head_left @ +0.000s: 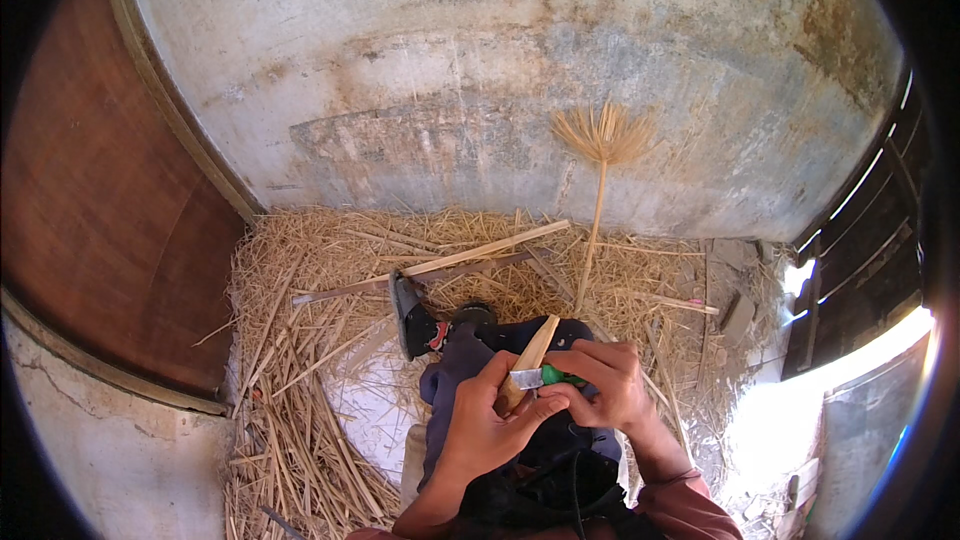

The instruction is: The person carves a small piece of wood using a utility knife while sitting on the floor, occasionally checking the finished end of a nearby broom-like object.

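Observation:
Above my lap, my left hand (482,430) is closed around a short, pale, tapered piece of wood (540,338), whose narrow end points up and away from me. My right hand (608,380) grips a knife (527,378) by its green handle. The knife's flat metal blade lies across the middle of the wood piece, its tip side close to my left thumb and fingers. My right thumb rests near the left hand's thumb. Fingers cover most of the handle and the lower end of the wood.
Shavings and split strips (290,420) cover the floor around my legs. Long slats (470,255) lie beyond my shoe (408,315). A straw broom (605,140) leans bristles-up against the stained wall (430,90). A brown door panel (110,180) stands left; dark boards (870,270) stand right.

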### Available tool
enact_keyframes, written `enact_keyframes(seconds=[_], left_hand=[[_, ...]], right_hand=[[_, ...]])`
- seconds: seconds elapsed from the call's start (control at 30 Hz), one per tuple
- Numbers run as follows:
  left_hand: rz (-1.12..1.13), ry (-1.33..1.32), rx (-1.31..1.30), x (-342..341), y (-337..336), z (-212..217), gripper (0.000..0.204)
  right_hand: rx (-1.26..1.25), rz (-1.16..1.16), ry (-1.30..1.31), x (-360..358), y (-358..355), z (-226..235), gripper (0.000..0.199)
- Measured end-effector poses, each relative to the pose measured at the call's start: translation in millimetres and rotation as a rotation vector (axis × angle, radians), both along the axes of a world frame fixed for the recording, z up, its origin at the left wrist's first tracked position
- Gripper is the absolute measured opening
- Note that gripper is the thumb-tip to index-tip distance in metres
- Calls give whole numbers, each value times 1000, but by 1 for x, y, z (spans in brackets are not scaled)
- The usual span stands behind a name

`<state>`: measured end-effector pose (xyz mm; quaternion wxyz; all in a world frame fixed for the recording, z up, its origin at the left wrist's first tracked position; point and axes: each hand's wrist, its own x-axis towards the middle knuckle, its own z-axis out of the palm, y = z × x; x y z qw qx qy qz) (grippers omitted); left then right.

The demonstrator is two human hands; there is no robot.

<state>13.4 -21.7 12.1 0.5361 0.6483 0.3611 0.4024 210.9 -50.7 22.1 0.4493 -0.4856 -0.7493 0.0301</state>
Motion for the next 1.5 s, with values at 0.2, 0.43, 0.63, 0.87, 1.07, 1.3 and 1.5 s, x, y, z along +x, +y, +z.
enact_keyframes(seconds=[0.2, 0.43, 0.63, 0.87, 1.07, 1.3, 1.5], left_hand=[[-68, 89, -95, -4, 1, 4, 32], [-48, 48, -38, 1, -2, 4, 26], [-32, 45, -44, 1, -2, -2, 27], [33, 16, 77, 2, -1, 0, 30], [-3, 110, 31, -4, 0, 5, 41], [91, 61, 73, 1, -6, 7, 39], [96, 41, 23, 1, -7, 6, 31]], right_hand=[[-4, 11, -45, 2, 0, 2, 30], [21, -46, -62, 0, -3, 2, 28], [33, -98, -35, -7, -5, 6, 28], [15, -95, 53, -12, -3, -2, 31], [-68, 21, -47, 3, 0, 11, 32], [-33, -19, -44, 0, -3, 11, 31], [18, -73, -32, -5, -4, 9, 31]])
